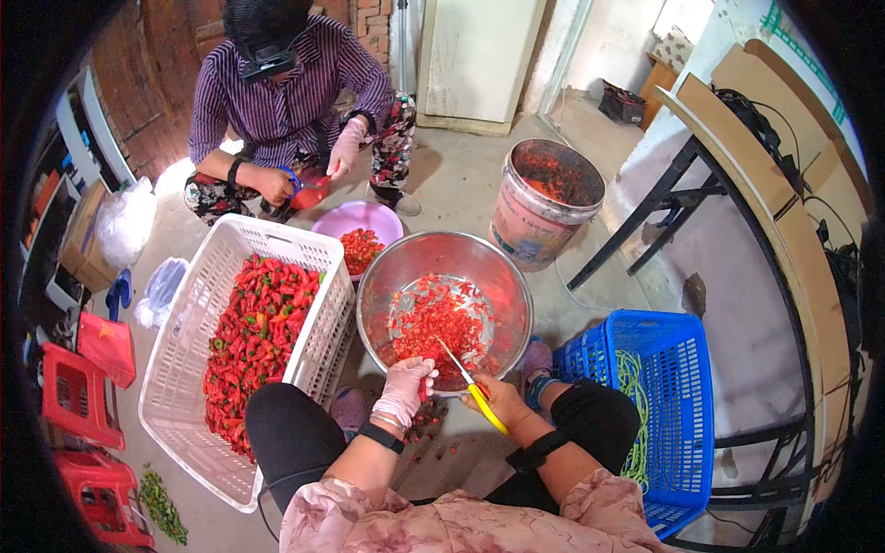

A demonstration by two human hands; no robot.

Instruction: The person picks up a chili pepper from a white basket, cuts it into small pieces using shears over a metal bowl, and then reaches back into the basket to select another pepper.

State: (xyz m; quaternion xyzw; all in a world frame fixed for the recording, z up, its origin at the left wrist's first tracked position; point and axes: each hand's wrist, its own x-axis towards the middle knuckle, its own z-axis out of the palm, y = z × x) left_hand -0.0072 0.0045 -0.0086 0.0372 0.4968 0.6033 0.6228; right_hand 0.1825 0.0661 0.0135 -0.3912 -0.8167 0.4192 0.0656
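Note:
My left hand (402, 391), in a thin clear glove, is closed on a red pepper (423, 385) at the near rim of a large metal bowl (522, 324). Yellow-handled scissors (481, 402) are in my bare right hand (502, 402), their open blades pointing up and left over the bowl, close to the pepper. Chopped red pepper pieces (433, 318) cover part of the bowl's bottom. To the left stands a white crate (184, 355) holding many whole red peppers (263, 323).
Across from me a crouching person (286, 101) holds blue-handled scissors (295, 181) over a pink basin (387, 217). A pink bucket (530, 221) stands behind the bowl. At right are a blue crate (682, 405) and a table (737, 152); red stools (83, 396) stand far left.

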